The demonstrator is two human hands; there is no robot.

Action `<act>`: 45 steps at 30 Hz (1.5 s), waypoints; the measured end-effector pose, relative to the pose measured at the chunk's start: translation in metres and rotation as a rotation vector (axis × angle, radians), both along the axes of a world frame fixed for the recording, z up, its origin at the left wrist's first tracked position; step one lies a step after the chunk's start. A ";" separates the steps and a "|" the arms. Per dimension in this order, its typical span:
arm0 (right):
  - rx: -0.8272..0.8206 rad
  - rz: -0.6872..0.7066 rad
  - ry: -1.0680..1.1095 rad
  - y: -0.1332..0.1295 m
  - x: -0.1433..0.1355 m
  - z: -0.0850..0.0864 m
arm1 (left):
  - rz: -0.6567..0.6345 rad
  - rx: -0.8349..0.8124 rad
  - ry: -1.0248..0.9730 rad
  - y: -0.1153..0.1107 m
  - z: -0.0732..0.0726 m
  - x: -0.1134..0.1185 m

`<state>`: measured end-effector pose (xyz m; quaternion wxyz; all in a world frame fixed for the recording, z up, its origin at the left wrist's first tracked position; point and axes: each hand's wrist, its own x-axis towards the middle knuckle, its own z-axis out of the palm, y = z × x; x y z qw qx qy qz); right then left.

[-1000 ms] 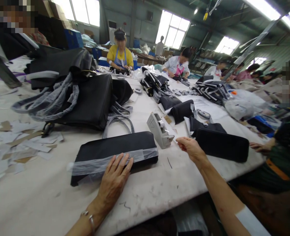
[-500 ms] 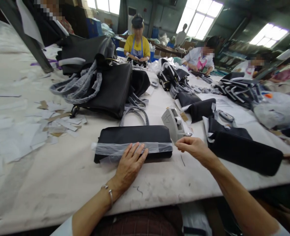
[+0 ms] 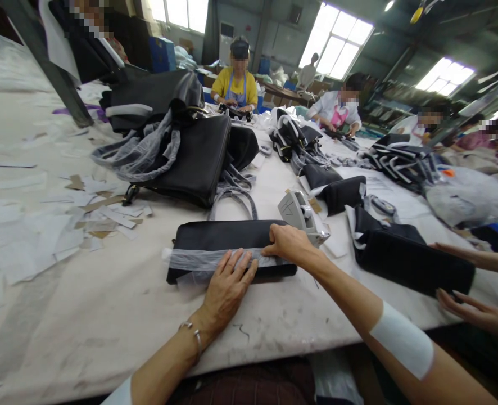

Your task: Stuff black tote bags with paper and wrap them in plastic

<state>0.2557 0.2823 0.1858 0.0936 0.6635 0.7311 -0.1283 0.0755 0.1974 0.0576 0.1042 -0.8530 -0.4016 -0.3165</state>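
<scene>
A black handbag (image 3: 219,233) lies on the table in front of me, its handle loop pointing away. Translucent plastic wrap (image 3: 198,260) runs across its near part. My left hand (image 3: 231,281) rests flat on the wrap with fingers outstretched. At the bag's right end, my right hand (image 3: 289,243) has its fingers curled and its thumb pressed down on the wrap. Whatever those curled fingers may hold is hidden. Just behind my right hand stands a grey tape dispenser (image 3: 295,211).
Black handbags (image 3: 185,163) with wrapped handles are piled at the back left. Paper scraps (image 3: 105,214) lie on the left. On the right, a co-worker's hands (image 3: 463,306) touch another black bag (image 3: 413,259). Other people sit across the table (image 3: 118,337).
My right hand has moved left from beside the tape dispenser onto the bag's right end. My left hand stays on the wrap. The co-worker's hands at right have come further into view.
</scene>
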 end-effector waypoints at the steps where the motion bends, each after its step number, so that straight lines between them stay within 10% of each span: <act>1: 0.025 0.004 -0.033 0.000 0.001 0.000 | -0.001 0.000 0.000 0.000 0.000 0.000; 9: 0.255 -0.118 0.044 -0.015 0.049 -0.018 | 0.010 0.012 -0.021 0.000 0.000 0.001; 18: 0.376 -0.582 0.820 -0.012 0.169 0.019 | 0.002 0.007 -0.014 0.001 0.001 -0.001; 27: 0.112 -0.659 0.955 0.026 0.160 -0.026 | 0.012 0.028 0.003 0.002 0.005 0.000; 34: 0.259 -0.650 1.108 -0.006 0.170 -0.008 | -0.004 0.019 0.008 0.002 0.006 -0.002; 45: 0.153 -0.709 0.893 -0.025 0.188 -0.051 | 0.013 -0.013 0.019 -0.001 0.008 0.000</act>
